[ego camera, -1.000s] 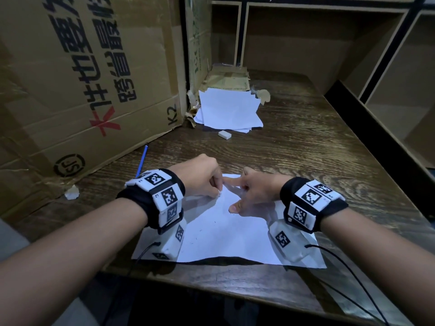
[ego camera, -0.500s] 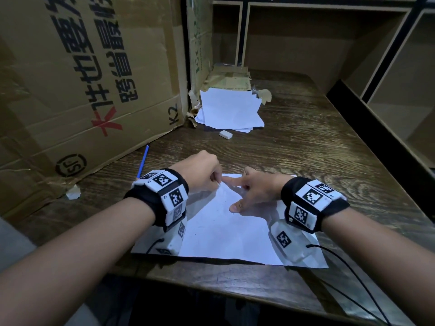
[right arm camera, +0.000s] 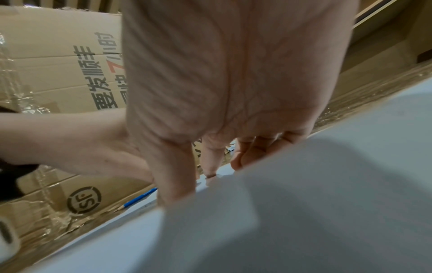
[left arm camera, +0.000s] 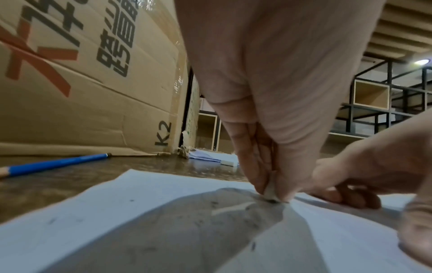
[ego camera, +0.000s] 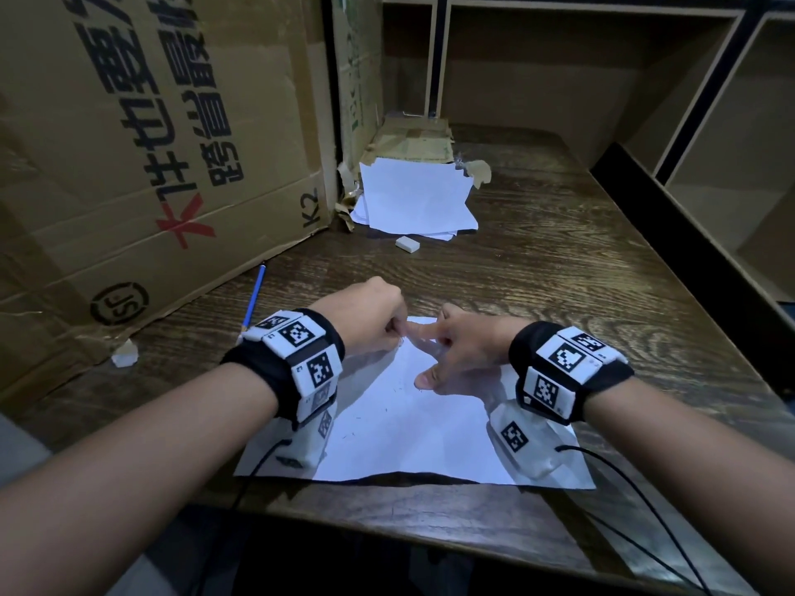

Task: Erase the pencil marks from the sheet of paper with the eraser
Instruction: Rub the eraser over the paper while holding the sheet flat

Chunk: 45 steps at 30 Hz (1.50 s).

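A white sheet of paper point(ego camera: 408, 432) lies on the dark wooden table near its front edge, with small dark flecks and faint marks on it. My left hand point(ego camera: 398, 333) pinches a small worn eraser point(left arm camera: 271, 193) between thumb and fingers, its tip pressed on the paper point(left arm camera: 140, 203) near the far edge. In the head view the fingers hide the eraser. My right hand point(ego camera: 430, 354) rests just right of it, with straight spread fingers point(right arm camera: 173, 177) pressing the paper point(right arm camera: 304, 221) flat. The two hands nearly touch.
A second white eraser point(ego camera: 407, 244) lies farther back, in front of a stack of white paper point(ego camera: 413, 200). A blue pencil point(ego camera: 254, 298) lies left of the sheet. A big cardboard box point(ego camera: 150, 144) walls the left side, and shelves stand on the right.
My left hand with the eraser has shifted a little along the far part of the sheet. The right hand has stayed pressed in place.
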Each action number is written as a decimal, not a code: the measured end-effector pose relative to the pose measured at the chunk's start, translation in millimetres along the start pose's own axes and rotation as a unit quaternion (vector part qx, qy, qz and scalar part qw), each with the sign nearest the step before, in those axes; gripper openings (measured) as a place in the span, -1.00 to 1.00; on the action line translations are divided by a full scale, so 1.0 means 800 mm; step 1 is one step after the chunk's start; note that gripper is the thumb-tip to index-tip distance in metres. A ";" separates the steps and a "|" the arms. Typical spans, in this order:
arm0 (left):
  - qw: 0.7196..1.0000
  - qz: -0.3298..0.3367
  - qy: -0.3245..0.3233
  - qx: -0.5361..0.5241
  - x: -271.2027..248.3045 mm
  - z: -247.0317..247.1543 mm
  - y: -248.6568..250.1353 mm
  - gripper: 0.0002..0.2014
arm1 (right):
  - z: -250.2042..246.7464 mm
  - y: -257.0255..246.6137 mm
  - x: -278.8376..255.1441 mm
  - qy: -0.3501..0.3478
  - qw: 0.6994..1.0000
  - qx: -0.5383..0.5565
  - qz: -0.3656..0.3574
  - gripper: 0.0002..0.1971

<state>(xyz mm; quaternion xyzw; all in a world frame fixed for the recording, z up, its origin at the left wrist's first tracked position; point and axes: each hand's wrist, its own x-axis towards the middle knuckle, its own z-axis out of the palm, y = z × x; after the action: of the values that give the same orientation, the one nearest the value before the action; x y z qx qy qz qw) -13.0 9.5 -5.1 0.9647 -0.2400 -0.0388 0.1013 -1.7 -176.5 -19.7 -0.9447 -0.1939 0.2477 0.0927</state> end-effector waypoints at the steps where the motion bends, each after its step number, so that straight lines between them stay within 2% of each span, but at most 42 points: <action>1: 1.000 -0.002 0.000 0.005 0.002 -0.001 -0.001 -0.89 | 0.000 -0.001 0.000 0.001 1.000 0.000 0.001 -0.22; 4: 0.999 0.029 -0.032 0.003 0.000 -0.002 0.007 -0.90 | 0.000 -0.002 -0.004 -0.002 1.000 0.010 0.011 -0.56; 5: 0.998 0.043 -0.047 0.001 -0.001 -0.003 0.010 -0.90 | 0.001 -0.002 -0.004 0.000 1.000 0.015 0.011 -0.60; 7: 0.998 0.043 -0.051 0.004 0.001 -0.007 0.007 -0.91 | 0.002 0.000 -0.003 0.002 1.000 0.016 0.009 -0.42; 9: 1.000 0.014 -0.020 0.003 0.004 -0.007 0.000 -0.90 | 0.001 -0.001 -0.001 0.001 1.000 0.002 0.004 -0.22; 10: 1.000 0.004 -0.009 0.002 0.005 -0.005 -0.002 -0.89 | 0.001 -0.001 -0.001 0.000 1.000 -0.002 0.003 -0.18; 12: 1.000 0.011 -0.011 -0.006 0.003 -0.003 0.001 -0.90 | 0.001 -0.001 -0.002 0.000 1.000 -0.003 0.007 -0.20; 16: 0.998 0.036 -0.057 -0.018 -0.003 -0.010 0.005 -0.92 | 0.003 0.001 -0.001 0.003 1.000 0.001 0.005 -0.20; 21: 1.000 -0.005 0.011 -0.021 0.007 -0.002 -0.004 -0.91 | 0.001 -0.001 -0.001 -0.002 1.000 0.007 0.003 -0.15; 27: 0.998 0.029 -0.042 -0.026 -0.008 -0.006 0.002 -0.91 | 0.004 0.002 0.004 0.009 1.000 0.000 0.008 -0.09; 32: 1.000 -0.010 0.016 -0.003 0.010 -0.004 -0.002 -0.92 | 0.003 0.001 0.003 0.002 1.000 -0.003 0.008 -0.07; 35: 1.000 0.014 -0.011 -0.014 0.002 -0.001 0.004 -0.90 | 0.002 0.000 -0.001 0.002 1.000 -0.008 0.016 -0.17; 37: 0.999 0.021 -0.031 -0.023 -0.002 -0.004 0.003 -0.90 | 0.002 0.000 -0.002 0.000 1.000 -0.011 0.017 -0.15; 41: 1.000 -0.015 0.010 -0.015 0.012 -0.008 -0.010 -0.90 | 0.002 -0.002 -0.002 -0.011 1.000 -0.012 0.019 -0.03; 45: 1.000 0.009 0.000 -0.018 0.009 -0.001 -0.003 -0.89 | -0.001 -0.005 -0.008 -0.013 1.000 -0.003 0.016 -0.14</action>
<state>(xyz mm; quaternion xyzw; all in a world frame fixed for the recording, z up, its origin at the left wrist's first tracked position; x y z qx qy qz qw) -5.4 7.9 -5.1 0.9606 -0.2475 -0.0422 0.1188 -7.5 -175.1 -15.1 -0.9446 -0.1809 0.2609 0.0838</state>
